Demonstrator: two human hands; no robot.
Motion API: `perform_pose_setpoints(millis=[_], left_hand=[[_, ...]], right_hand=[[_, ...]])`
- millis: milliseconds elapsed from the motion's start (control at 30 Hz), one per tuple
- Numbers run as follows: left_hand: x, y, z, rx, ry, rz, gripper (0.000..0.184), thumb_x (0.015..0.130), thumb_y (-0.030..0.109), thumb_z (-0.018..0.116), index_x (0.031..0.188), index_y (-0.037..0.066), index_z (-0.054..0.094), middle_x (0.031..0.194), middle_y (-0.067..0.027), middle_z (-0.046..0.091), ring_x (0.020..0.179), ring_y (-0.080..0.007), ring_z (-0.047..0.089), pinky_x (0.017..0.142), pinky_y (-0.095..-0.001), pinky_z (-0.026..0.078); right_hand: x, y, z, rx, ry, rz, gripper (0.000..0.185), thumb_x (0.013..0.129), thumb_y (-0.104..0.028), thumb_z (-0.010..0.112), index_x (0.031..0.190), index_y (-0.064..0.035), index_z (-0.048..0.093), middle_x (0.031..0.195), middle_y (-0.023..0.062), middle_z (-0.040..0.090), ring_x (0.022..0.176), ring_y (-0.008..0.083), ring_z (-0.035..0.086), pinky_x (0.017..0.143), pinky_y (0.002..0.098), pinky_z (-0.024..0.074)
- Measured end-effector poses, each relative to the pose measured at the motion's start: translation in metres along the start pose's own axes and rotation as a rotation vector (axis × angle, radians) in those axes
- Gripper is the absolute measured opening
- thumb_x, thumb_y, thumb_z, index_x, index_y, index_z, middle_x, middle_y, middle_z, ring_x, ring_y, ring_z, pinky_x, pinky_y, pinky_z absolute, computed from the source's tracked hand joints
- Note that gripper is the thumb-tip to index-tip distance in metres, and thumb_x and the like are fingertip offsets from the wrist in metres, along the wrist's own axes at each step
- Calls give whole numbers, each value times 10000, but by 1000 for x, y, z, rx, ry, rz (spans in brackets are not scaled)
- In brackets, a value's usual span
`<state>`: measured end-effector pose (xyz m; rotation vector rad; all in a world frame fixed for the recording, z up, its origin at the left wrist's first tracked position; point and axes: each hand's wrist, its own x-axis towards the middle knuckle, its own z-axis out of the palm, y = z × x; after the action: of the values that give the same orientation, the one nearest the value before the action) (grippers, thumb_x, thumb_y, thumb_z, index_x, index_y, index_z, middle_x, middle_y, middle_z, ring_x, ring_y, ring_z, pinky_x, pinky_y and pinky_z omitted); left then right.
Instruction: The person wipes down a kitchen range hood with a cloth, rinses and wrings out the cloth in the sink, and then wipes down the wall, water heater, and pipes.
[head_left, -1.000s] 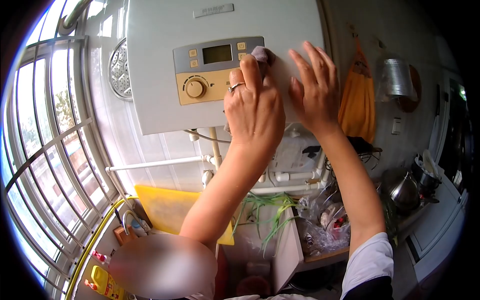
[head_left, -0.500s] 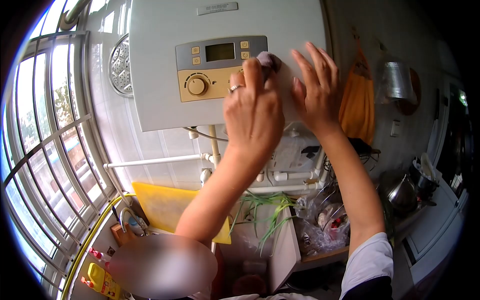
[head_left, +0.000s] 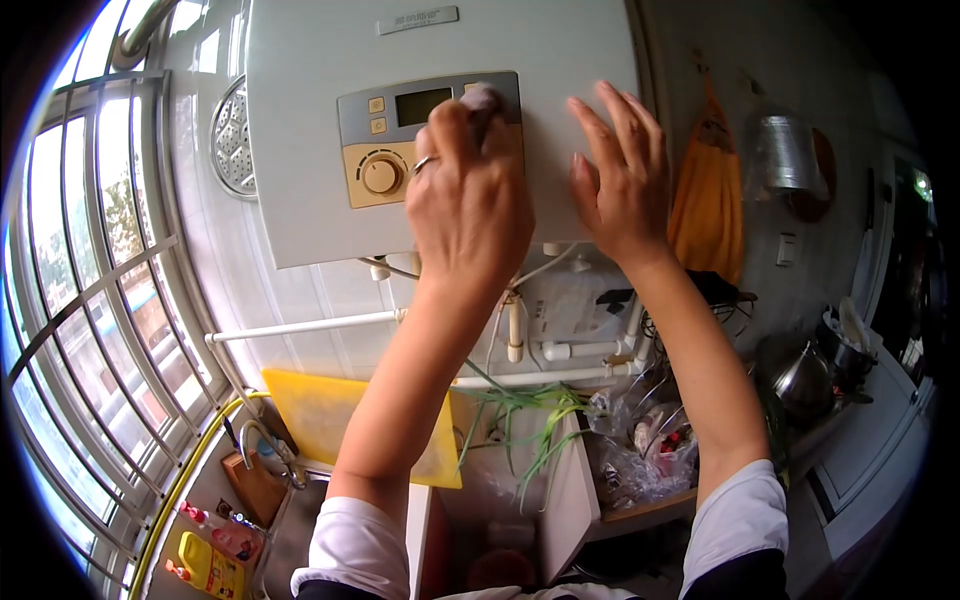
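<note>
My left hand [head_left: 468,205], with a ring on one finger, is closed around a bunched greyish-purple cloth [head_left: 484,100]. It presses the cloth against the right part of the control panel [head_left: 356,122] on a white wall-mounted water heater [head_left: 310,50]. Left of the hand, the panel's dark display [head_left: 424,106] and round knob [head_left: 381,176] show. The hand covers the panel's lower right and some of its buttons. Fingers spread, my right hand [head_left: 628,180] is at the heater's front near its right edge and holds nothing.
A barred window [head_left: 95,270] is at the left. Below the heater run white pipes [head_left: 310,326], with a yellow board [head_left: 330,415], green onions [head_left: 540,405] and a sink [head_left: 295,520] beneath. An orange cloth bag [head_left: 708,215] hangs at right; a metal kettle [head_left: 803,380] stands lower right.
My left hand has moved left and slightly up across the panel with the cloth, covering more of it. My right hand stays spread near the heater's right edge. The view has shifted slightly.
</note>
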<state>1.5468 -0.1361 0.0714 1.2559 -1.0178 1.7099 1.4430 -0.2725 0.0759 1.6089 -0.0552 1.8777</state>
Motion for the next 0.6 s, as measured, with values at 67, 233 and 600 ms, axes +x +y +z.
perform_pose_setpoints(millis=[67, 233, 600], left_hand=[[7, 7, 5, -20, 16, 85, 214, 764, 111, 629, 940, -9, 655, 1071, -153, 515, 898, -293, 599, 553, -348, 544], [-33, 31, 13, -75, -79, 99, 398, 765, 67, 590, 1160, 24, 615, 1077, -140, 514, 891, -306, 614, 561, -357, 557], [-68, -30, -22, -33, -153, -108, 568, 727, 46, 639, 1290, 106, 599, 1157, -154, 488, 880, -310, 614, 524, -351, 532]], right_hand=[[0, -2, -2, -8, -21, 21, 451, 843, -168, 587, 1291, -116, 578, 1389, 127, 488, 1267, 349, 446, 1063, 445, 383], [-1, 2, 1, -31, -11, -17, 457, 859, -162, 568, 1313, -113, 567, 1398, 125, 481, 1265, 350, 445, 1068, 448, 379], [1, -4, -2, -45, -29, -37, 455, 860, -156, 555, 1310, -92, 567, 1398, 146, 481, 1264, 347, 446, 1071, 442, 377]])
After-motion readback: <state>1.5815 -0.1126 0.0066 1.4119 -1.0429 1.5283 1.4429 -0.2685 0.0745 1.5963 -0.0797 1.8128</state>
